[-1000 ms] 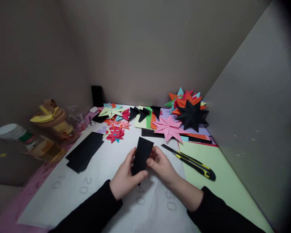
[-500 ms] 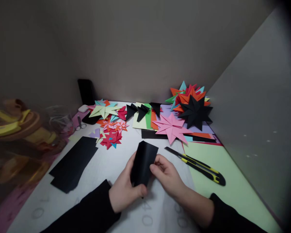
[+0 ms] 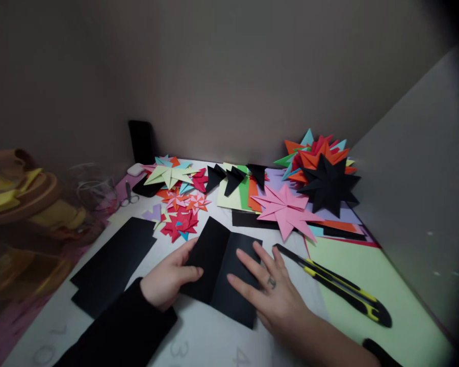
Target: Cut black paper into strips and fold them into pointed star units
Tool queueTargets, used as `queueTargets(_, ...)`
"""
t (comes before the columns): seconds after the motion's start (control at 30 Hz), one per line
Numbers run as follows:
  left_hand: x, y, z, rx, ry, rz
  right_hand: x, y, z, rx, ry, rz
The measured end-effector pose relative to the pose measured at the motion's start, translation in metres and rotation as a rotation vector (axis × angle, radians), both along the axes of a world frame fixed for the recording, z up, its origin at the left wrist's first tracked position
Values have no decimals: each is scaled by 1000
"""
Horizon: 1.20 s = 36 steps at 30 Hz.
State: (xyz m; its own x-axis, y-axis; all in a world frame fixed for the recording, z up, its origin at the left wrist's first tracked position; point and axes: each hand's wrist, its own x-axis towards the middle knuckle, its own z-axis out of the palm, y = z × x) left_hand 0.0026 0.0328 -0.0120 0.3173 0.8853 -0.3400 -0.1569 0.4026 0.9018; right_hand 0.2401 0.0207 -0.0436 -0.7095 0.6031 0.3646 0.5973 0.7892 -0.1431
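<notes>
A sheet of black paper [image 3: 219, 265] lies opened out before me, with a crease running down its middle. My left hand [image 3: 174, 272] grips its left edge, thumb on top and fingers underneath. Across the right half, my right hand [image 3: 270, 288] rests with fingers spread, a ring-like mark on one finger. More black paper sheets [image 3: 115, 262] lie stacked to the left of my left hand. A black and yellow utility knife [image 3: 338, 288] lies to the right of my right hand, its blade pointing toward the paper.
Folded paper stars [image 3: 172, 173] are heaped at the back left, near small scissors [image 3: 129, 196] and a dark phone [image 3: 141, 141]. Three folded black pieces [image 3: 235, 179] lie at the back. A pink star [image 3: 285, 209] and a black star [image 3: 331, 184] stand right. A tan-lidded cup [image 3: 34, 204] is left.
The black paper, folded over before, is now opened out and lower. My right hand has gone from pinching its edge to lying spread on it. The view has shifted slightly.
</notes>
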Motion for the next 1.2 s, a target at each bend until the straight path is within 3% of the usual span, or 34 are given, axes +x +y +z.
queueTargets(0.1, -8, 0, -4, 268, 282, 42, -2, -2, 3, -86, -101, 199)
queueTargets(0.2, -18, -9, -12, 707, 745, 37, -5, 0, 2, -204, -126, 271)
queueTargets(0.3, -26, -22, -20, 1114, 1057, -230, -4, 6, -2, -285, -104, 266)
queueTargets(0.37, -30, -28, -26, 1266, 1068, -442, -2, 11, -3, -317, -78, 264)
queueTargets(0.47, -32, -31, -28, 1289, 1025, -567, 2, 15, 1, -350, -39, 238)
queueTargets(0.7, -28, -40, -16, 1261, 1064, -627, 4, 17, 11, -532, 19, 360)
queueTargets(0.8, -22, -50, -13, 1221, 1086, -639, 6, 22, 12, -612, 134, 347)
queueTargets(0.93, -13, -62, -12, 1241, 1175, -668, 3, 26, 15, -642, 234, 207)
queueTargets(1.2, -2, -74, -12, 1230, 1168, -653, -26, 19, 10, -511, 158, -158)
